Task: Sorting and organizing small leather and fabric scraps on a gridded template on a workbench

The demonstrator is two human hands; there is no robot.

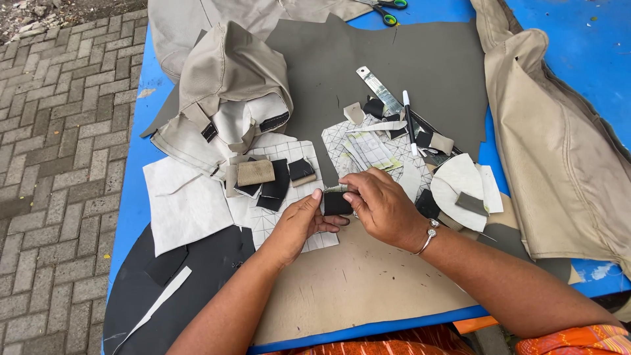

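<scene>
Black fabric piece [337, 203] sat pinched between both hands near the table's middle, above the tan board [355, 276]; the left hand [299, 223] clamped its left edge, the right hand [381, 207] closed fingers over its right edge; the step looked like folding or aligning, calling for a steady pinch; the piece's right side was hidden under fingers; scissors [388, 10] were cut off far away.

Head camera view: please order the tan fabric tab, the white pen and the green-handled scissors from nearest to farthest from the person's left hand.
From the left hand:
1. Tan fabric tab, just above the hand, slightly left.
2. White pen, farther up and to the right, beside the metal ruler.
3. Green-handled scissors, at the table's far edge.
</scene>
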